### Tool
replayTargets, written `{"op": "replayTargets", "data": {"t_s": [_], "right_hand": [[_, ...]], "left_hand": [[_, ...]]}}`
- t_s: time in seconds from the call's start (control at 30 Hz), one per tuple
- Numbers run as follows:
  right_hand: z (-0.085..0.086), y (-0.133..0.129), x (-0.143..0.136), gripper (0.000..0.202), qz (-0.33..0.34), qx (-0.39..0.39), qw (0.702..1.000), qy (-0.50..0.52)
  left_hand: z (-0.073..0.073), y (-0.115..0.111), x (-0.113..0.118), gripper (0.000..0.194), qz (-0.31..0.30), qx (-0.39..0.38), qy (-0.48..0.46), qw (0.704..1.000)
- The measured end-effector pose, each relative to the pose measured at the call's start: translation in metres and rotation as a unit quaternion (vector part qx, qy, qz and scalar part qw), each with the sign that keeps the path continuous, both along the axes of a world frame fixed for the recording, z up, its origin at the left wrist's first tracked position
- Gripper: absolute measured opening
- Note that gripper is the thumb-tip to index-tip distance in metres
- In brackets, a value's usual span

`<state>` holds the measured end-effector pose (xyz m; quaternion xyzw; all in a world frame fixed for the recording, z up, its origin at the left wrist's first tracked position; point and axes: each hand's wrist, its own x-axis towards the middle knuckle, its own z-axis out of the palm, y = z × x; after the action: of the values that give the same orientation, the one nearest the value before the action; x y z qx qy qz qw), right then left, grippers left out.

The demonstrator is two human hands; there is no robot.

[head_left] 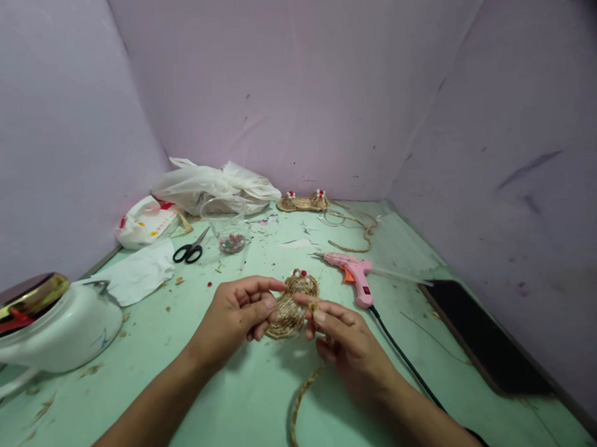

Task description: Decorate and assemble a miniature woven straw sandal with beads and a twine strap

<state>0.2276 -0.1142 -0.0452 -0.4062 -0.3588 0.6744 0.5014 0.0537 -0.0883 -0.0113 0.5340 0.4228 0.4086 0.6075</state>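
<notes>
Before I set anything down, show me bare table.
The clearest patch lies between the left forearm and the braided rope below the right hand. Another, with scraps, separates the white pot from that forearm. It is crowded around the pink glue gun and along the back, by the plastic bag.

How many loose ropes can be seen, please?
2: one rope trails from the right hand; another rope lies beyond the glue gun. Others may be hidden.

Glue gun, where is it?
In the head view, the pink glue gun lies right of centre, beyond the right hand, between the woven piece and phone.
</notes>
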Motion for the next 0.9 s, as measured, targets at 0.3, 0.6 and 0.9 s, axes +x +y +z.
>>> {"op": "replayTargets", "data": {"t_s": [0.3, 0.6, 0.9], "right_hand": [[-0.0025, -0.0029, 0.0007, 0.021, 0.075, 0.067, 0.994, -0.040], [-0.0064, -0.0046, -0.0005, 0.019, 0.000, 0.078, 0.996, -0.050], [-0.0062, -0.0052, -0.0046, 0.027, 0.056, 0.041, 0.995, -0.077]], "left_hand": [[-0.0004, -0.0069, 0.0101, 0.053, -0.054, -0.038, 0.042, 0.997], [-0.0033, -0.0047, 0.0086, 0.067, -0.047, -0.057, 0.032, 0.997], [-0.0045, -0.0052, 0.0103, 0.070, -0.067, -0.064, 0.034, 0.995]]}}
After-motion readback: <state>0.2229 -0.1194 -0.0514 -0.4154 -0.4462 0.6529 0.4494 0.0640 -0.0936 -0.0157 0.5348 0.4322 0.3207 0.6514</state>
